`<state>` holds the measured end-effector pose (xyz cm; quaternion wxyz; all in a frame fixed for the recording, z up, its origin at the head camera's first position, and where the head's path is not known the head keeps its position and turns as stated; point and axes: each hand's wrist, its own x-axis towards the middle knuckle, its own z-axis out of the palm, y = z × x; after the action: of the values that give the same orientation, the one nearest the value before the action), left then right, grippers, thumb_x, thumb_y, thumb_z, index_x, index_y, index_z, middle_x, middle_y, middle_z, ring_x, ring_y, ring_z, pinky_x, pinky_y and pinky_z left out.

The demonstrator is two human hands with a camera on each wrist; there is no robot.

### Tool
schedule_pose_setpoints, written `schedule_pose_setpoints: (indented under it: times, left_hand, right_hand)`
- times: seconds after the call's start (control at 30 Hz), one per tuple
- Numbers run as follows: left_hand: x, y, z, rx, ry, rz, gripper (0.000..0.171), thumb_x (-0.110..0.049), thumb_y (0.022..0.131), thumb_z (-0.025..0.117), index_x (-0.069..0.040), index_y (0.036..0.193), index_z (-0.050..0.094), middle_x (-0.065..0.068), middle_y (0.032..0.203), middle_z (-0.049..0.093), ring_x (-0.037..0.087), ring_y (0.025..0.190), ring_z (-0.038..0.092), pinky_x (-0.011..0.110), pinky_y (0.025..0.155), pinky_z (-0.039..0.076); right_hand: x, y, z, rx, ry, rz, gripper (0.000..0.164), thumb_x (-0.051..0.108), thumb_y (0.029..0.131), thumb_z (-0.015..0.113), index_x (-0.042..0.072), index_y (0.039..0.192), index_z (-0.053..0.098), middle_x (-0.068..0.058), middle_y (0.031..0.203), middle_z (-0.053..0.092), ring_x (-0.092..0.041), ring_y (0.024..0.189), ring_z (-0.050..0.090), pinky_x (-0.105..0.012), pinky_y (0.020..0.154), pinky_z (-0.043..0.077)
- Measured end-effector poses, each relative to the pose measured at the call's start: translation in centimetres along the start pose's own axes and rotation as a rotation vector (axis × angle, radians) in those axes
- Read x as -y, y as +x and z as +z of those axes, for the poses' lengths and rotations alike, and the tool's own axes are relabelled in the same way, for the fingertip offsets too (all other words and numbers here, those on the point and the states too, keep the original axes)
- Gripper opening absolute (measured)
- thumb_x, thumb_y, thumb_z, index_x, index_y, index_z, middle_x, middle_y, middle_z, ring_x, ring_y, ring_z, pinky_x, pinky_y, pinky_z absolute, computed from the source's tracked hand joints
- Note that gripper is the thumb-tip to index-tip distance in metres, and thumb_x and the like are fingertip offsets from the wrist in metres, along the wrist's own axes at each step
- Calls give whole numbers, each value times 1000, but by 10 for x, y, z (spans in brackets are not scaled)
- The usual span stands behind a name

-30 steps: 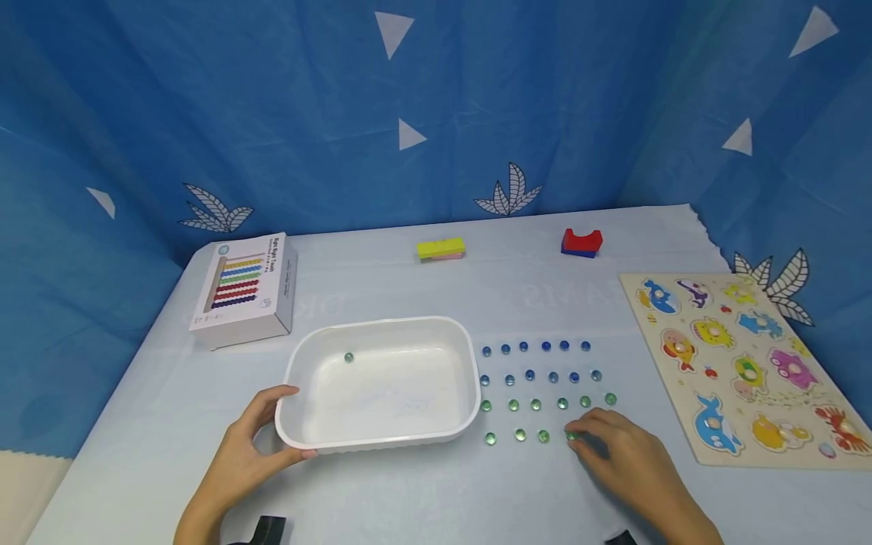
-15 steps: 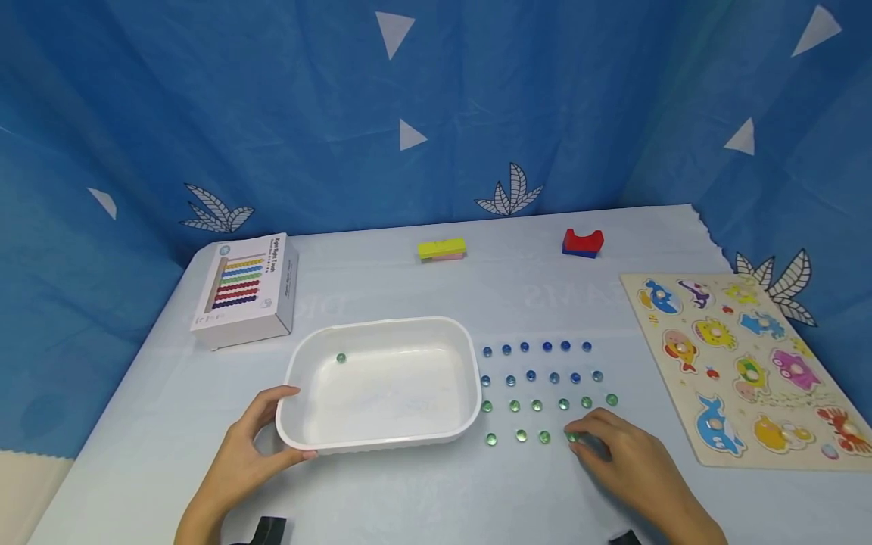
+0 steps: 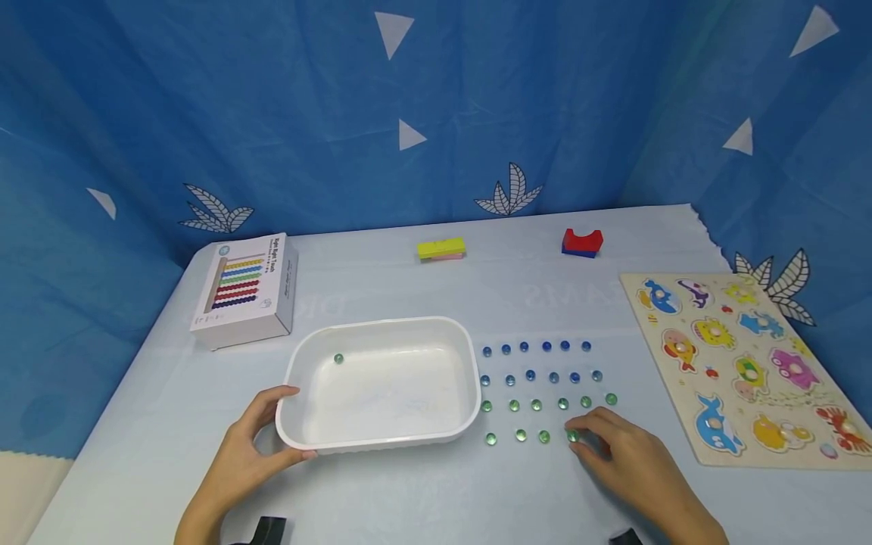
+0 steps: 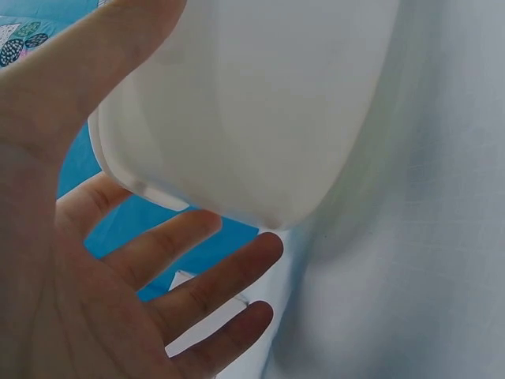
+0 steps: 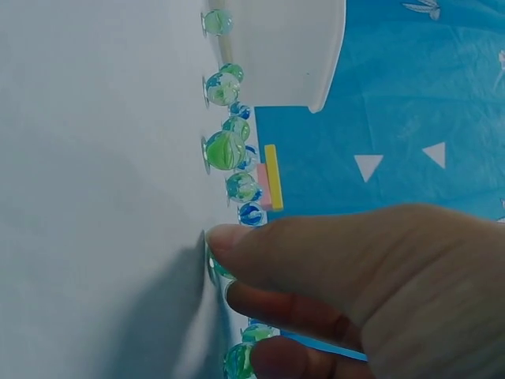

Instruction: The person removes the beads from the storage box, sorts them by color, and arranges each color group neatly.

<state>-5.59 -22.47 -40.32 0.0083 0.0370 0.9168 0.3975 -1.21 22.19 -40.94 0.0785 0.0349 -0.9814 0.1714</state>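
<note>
A white plastic basin (image 3: 381, 443) sits left of centre in the head view, with one green marble (image 3: 338, 359) inside near its far left. My left hand (image 3: 240, 456) holds the basin's near left corner, thumb at the front rim and index finger at the left side; the other fingers (image 4: 229, 276) spread beneath the rim in the left wrist view. At the right end of the nearest row, my right hand (image 3: 630, 458) pinches a green marble (image 3: 572, 436) between thumb and fingertip, close to the tabletop. That marble (image 5: 218, 268) is partly hidden by the thumb in the right wrist view.
Right of the basin lie two rows of blue marbles (image 3: 546, 347) and green marbles (image 3: 536, 405) nearer. A wooden animal puzzle board (image 3: 722, 386) is at right, an abacus box (image 3: 245, 291) back left. Yellow (image 3: 441, 248) and red blocks (image 3: 582, 241) stand behind.
The green marble in the basin has rolled slightly left. My right fingertips have shifted a little, so more of their marble shows. The left hand keeps its place on the basin.
</note>
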Motion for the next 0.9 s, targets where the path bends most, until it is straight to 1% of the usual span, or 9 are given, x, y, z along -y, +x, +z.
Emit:
schedule_pose_setpoints:
  times: [0.07, 0.23, 0.33, 0.47, 0.53, 0.63, 0.73, 0.8, 0.9]
  left_hand:
    - [0, -1, 0, -3, 6, -1, 82, -34, 57, 84, -24, 126, 42, 11, 135, 45, 30, 115, 49, 63, 90, 34]
    - [2, -2, -1, -17, 11, 10, 81, -35, 56, 84, -27, 126, 43, 8, 134, 47, -6, 107, 43, 60, 89, 37]
    - [2, -1, 0, -18, 10, 21, 81, -35, 57, 84, -27, 126, 43, 9, 134, 47, -3, 108, 45, 59, 89, 38]
    - [2, 1, 2, -8, 16, 26, 81, -36, 57, 83, -26, 126, 42, 10, 134, 47, 26, 113, 51, 57, 89, 39]
    - [1, 3, 4, -3, 14, 23, 81, -37, 57, 83, -25, 126, 42, 10, 135, 46, 31, 114, 50, 58, 89, 39]
    - [1, 4, 5, -1, 1, 21, 80, -36, 57, 83, -22, 125, 43, 12, 136, 45, 37, 116, 49, 60, 90, 37]
    - [0, 4, 4, 0, -4, 22, 80, -35, 57, 84, -22, 125, 43, 13, 136, 44, 36, 116, 48, 61, 90, 37]
    - [0, 3, 4, -5, 9, 23, 81, -36, 57, 83, -24, 126, 43, 11, 135, 46, 28, 115, 51, 58, 90, 38]
    - [2, 1, 2, -17, 22, 28, 81, -37, 56, 83, -26, 126, 43, 8, 133, 49, 1, 110, 49, 53, 89, 40]
  right_hand:
    - [0, 0, 0, 3, 1, 2, 25, 20, 65, 78, 26, 86, 67, 19, 72, 52, 4, 56, 35, -15, 49, 32]
    - [0, 2, -4, 0, 13, -5, 25, 21, 65, 78, 26, 87, 68, 18, 74, 54, 4, 58, 37, -15, 50, 33]
    - [1, 8, -12, -15, 26, -32, 23, 22, 68, 77, 26, 89, 68, 18, 77, 55, 4, 60, 38, -15, 50, 33]
    - [8, 24, -27, -32, 60, -102, 21, 22, 73, 73, 24, 93, 67, 16, 80, 59, 2, 64, 43, -15, 51, 36]
    - [17, 37, -34, -23, 84, -142, 22, 23, 76, 71, 23, 98, 66, 13, 83, 62, 0, 68, 48, -16, 54, 42]
    - [39, 64, -43, 48, 141, -207, 29, 26, 81, 67, 21, 109, 62, 7, 91, 65, -3, 75, 54, -19, 62, 50]
    - [74, 96, -44, 153, 194, -287, 35, 28, 84, 63, 21, 118, 57, 4, 98, 64, -6, 84, 57, -21, 71, 53]
    - [102, 119, -39, 224, 221, -360, 36, 27, 85, 61, 20, 120, 55, 3, 100, 63, -7, 87, 57, -21, 74, 52]
    - [147, 152, -23, 328, 201, -475, 35, 26, 87, 58, 17, 121, 55, 2, 102, 64, -10, 91, 58, -21, 77, 51]
